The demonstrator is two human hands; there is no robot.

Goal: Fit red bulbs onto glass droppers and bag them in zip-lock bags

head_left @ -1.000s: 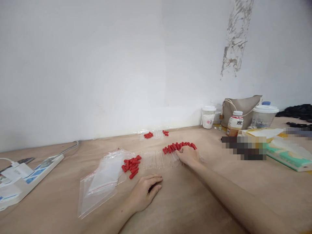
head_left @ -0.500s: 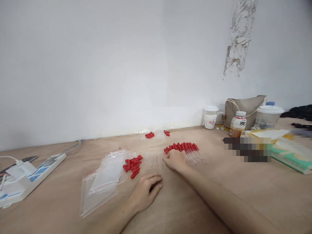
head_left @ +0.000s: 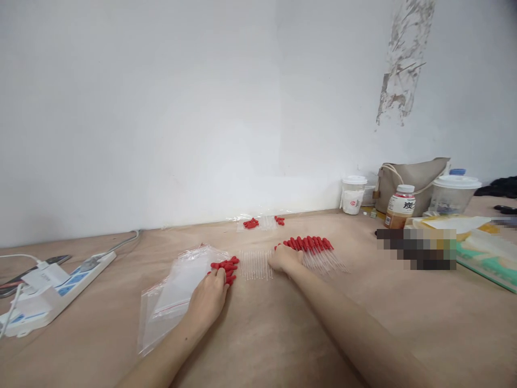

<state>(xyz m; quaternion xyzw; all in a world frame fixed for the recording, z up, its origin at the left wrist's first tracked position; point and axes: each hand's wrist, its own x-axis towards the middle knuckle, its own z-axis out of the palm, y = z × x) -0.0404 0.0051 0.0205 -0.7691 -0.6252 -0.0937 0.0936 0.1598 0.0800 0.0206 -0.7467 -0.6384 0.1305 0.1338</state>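
Note:
My left hand [head_left: 208, 296] is on a small pile of red rubber bulbs [head_left: 226, 265], fingers curled down and closed on a bulb there; the fingertips are partly hidden. A row of thin clear glass dropper tubes [head_left: 255, 265] lies side by side to the right of the pile. At the right end of that row, my right hand [head_left: 286, 260] pinches a tube, mostly covered by its fingers. Just beyond the right hand is a fanned row of droppers [head_left: 317, 250], red bulbs fitted on their far ends.
Clear zip bags [head_left: 181, 293] lie beside the bulb pile. Another bag [head_left: 264, 222] with red bulbs and tubes is near the wall. A power strip [head_left: 76, 285] is at left; a lidded cup [head_left: 354, 195], a drink bottle [head_left: 400, 207] and a grey bag [head_left: 412, 180] stand at right.
My left hand has moved left and away from me, from the bare table onto the red bulb pile. My right hand stays at the end of the tube row. The view has shifted slightly.

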